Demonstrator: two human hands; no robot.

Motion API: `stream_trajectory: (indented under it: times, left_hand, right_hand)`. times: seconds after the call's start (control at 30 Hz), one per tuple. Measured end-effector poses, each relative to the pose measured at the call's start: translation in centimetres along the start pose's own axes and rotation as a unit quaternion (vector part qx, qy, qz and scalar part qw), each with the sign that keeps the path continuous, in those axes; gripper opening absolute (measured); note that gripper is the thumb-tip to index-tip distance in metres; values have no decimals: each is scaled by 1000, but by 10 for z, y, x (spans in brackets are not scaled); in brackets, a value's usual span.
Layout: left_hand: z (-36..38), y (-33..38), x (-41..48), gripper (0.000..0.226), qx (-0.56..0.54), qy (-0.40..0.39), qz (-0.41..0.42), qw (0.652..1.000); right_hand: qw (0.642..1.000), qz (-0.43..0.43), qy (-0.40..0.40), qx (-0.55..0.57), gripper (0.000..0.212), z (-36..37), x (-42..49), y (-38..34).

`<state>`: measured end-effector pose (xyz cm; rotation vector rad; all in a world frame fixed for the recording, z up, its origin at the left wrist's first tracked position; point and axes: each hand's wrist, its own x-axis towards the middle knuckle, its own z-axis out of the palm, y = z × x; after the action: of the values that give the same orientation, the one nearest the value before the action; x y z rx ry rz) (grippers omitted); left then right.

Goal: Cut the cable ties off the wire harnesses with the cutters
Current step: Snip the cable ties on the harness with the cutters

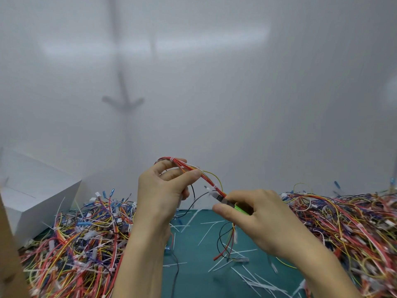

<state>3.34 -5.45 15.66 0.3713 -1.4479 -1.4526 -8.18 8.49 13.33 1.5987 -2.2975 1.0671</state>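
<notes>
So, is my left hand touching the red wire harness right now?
Touching. The head view shows the left hand gripping the wire harness, with its thumb pressed against the red wires.

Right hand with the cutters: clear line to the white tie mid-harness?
Probably yes. The right hand holds the cutters with the tips right by the cable tie, and the left hand grips the harness farther up, leaving that stretch bare.

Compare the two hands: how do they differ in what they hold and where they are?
The left hand pinches the wire harness; the right hand grips the green-handled cutters. The left hand is higher; the right hand is lower, by a white cable tie. Both are bare, over the green mat.
</notes>
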Motion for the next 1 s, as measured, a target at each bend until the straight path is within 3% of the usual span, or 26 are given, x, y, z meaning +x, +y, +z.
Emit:
stream_trajectory:
  times: [0.07,0.37,0.53,0.67,0.73,0.87,1.0]
  left_hand:
    - [1,-1,0,22,4,0,4,1000]
    - [1,-3,1,19,-4,22,13,1000]
    - [-3,-4,3,16,-9,26,-1,1000]
    - [-3,-7,4,15,-11,29,-11,999]
    - [-4,-8,4,17,-8,21,-19,1000]
    - [-2,-8,2,21,21,-24,-27,999]
    - [1,-8,0,25,36,-73,-19,997]
  right_hand:
    - [999,-7,0,-42,58,2,0,-1]
    - [997,17,-12,-75,61,-2,-2,-5]
    - [999,23,-12,33,42,-6,-2,-3]
    - [997,7,-59,43,36,-10,-3,-3]
    - [992,0,-73,104,30,-12,-3,-5]
    - [970,17,8,242,16,-10,0,-5]
    - [979,27,42,200,11,-11,-1,-1]
